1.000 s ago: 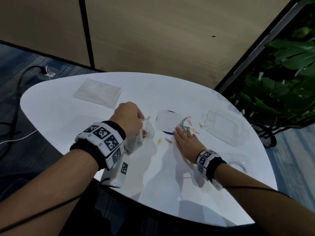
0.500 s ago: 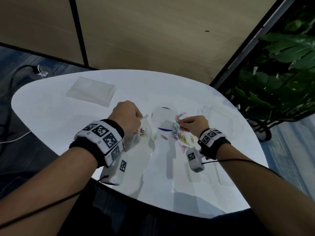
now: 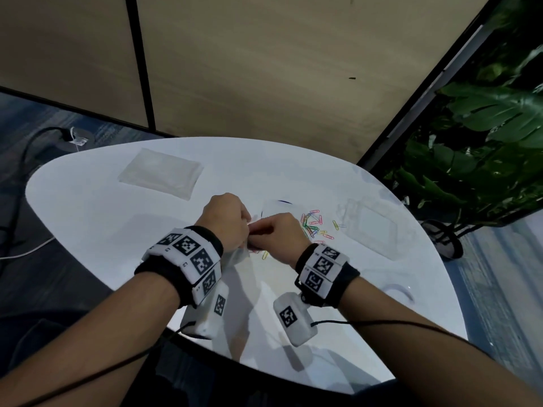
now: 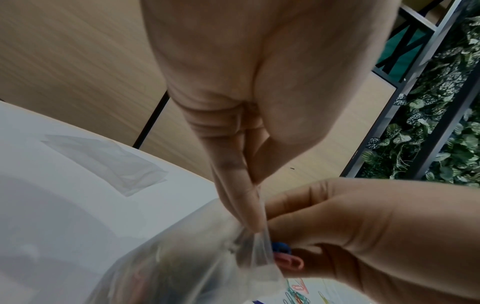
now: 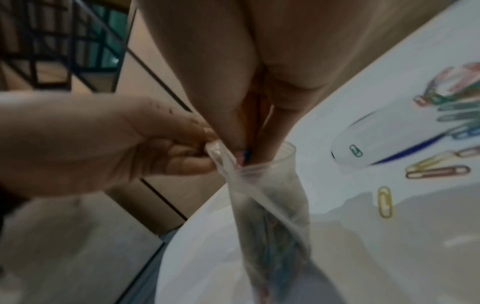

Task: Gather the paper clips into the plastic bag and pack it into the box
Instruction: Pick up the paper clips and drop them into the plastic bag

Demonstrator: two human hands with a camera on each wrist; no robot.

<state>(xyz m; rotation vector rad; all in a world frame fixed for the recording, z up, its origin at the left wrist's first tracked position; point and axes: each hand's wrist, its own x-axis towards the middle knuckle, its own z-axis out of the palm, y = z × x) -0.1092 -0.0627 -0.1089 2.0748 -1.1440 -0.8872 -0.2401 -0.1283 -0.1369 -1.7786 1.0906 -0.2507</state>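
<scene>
Frame centre: left hand (image 3: 226,221) pinches plastic bag (image 5: 270,197) rim, bag hanging to the surface (image 3: 88,207). Right hand (image 3: 279,236) pinches paper clips (image 4: 287,260) at its mouth. Loose clips (image 3: 313,226) right of hands; clear box (image 3: 373,224) further right.

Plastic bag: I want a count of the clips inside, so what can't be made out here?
- Head view: both hands hide the plastic bag mouth.
- Right wrist view: clips inside the bag blur into streaks.
- Left wrist view: the right hand fingers cover most of the clips they pinch; the bag's bottom is cut off.
</scene>
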